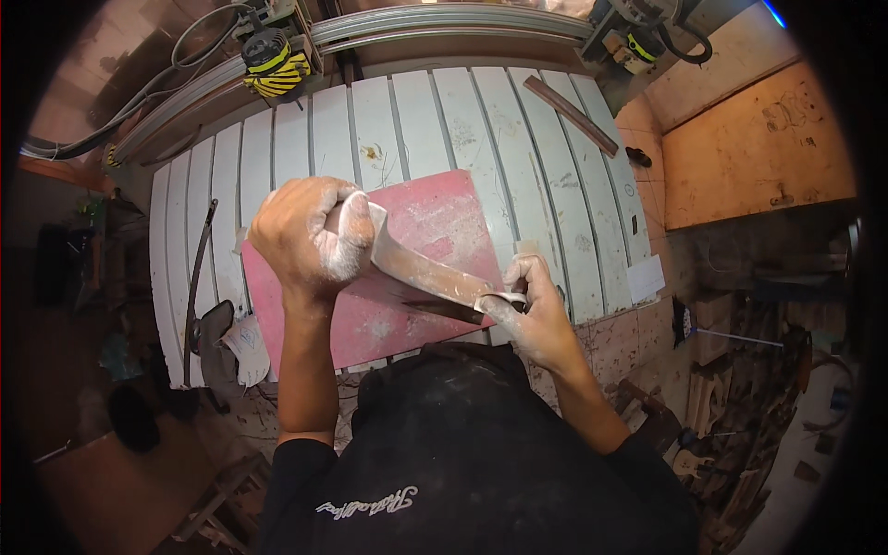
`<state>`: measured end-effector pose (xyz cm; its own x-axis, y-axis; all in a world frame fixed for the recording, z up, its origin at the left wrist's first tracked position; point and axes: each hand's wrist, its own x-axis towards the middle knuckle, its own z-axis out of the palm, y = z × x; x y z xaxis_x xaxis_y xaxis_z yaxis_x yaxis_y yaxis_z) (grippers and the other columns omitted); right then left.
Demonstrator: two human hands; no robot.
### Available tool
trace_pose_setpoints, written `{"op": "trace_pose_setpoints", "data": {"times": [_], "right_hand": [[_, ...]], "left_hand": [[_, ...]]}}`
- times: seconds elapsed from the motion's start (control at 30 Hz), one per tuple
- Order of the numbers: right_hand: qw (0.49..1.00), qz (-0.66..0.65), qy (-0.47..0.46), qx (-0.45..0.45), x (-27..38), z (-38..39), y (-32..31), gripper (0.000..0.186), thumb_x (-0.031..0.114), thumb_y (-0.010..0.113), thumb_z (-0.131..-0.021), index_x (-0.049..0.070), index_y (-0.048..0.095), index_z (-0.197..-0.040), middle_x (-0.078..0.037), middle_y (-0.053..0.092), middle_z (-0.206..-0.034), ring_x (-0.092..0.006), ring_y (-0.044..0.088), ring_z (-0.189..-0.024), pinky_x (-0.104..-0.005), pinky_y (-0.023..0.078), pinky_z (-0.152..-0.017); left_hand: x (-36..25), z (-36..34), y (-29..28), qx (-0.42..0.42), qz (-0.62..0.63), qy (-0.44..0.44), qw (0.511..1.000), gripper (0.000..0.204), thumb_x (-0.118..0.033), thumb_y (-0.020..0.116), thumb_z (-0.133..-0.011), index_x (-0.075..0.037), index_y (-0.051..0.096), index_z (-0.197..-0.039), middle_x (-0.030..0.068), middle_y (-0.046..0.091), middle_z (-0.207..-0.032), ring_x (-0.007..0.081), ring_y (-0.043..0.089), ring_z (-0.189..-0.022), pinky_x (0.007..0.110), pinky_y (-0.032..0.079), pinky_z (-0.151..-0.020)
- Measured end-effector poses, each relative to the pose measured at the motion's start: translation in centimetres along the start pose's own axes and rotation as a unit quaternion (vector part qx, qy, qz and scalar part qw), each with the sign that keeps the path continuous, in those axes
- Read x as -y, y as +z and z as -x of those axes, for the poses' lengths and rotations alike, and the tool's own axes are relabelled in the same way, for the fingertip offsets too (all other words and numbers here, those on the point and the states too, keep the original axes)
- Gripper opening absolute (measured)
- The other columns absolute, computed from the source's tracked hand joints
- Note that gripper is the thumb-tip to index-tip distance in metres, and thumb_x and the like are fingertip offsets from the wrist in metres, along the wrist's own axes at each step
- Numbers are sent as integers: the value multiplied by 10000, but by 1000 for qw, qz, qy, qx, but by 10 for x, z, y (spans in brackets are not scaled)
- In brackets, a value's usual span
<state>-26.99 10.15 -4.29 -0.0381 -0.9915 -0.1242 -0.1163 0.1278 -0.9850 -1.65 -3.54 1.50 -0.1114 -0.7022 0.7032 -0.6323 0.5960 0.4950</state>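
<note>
My left hand, dusted white, is closed in a fist around the upper end of a long curved brown wooden piece with a pale edge. My right hand has its thumb and fingers closed on the piece's other end, where some thin white material shows. The piece is over a pink board marked with white dust, which lies on a white slatted table. A second, darker strip shows just beneath the piece near my right hand, partly hidden.
A machine rail with two carriages spans the back. A wooden bar lies at back right; a long dark strip and a dark pad are at left. An orange board stands right, with cluttered tools below.
</note>
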Motion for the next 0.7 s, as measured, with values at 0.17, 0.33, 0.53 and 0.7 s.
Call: {"op": "trace_pose_setpoints", "data": {"times": [0.17,0.33,0.53,0.7], "right_hand": [[998,49,-26,-19,18,-18,13,353,4,830,-864,65,529,-1039,-60,450,-1101,-158,500,-1008,-317,460,-920],[994,81,-75,13,20,-17,12,339,-4,825,-868,58,541,-1043,-82,463,-1104,-170,517,-1008,-303,473,-896],[995,67,-71,32,12,-4,3,376,2,851,-854,54,534,-1048,-78,464,-1091,-165,512,-972,-323,471,-884],[995,61,-78,21,8,-12,8,396,-8,859,-837,72,526,-1035,-62,456,-1088,-151,495,-964,-324,472,-871]], "left_hand": [[1,-1,0,10,2,-4,1000,238,-296,725,-756,-62,722,-715,91,687,-680,284,635,-608,381,462,-597],[0,0,1,-10,3,3,1000,261,-321,726,-769,-65,720,-712,87,685,-679,279,635,-611,384,453,-604],[-9,1,-6,20,-28,5,999,390,-330,629,-876,7,726,-706,141,704,-677,284,681,-614,388,525,-621],[-1,2,0,-5,1,-14,1000,257,-335,747,-754,-85,726,-702,72,681,-669,276,624,-599,380,457,-593]]}}
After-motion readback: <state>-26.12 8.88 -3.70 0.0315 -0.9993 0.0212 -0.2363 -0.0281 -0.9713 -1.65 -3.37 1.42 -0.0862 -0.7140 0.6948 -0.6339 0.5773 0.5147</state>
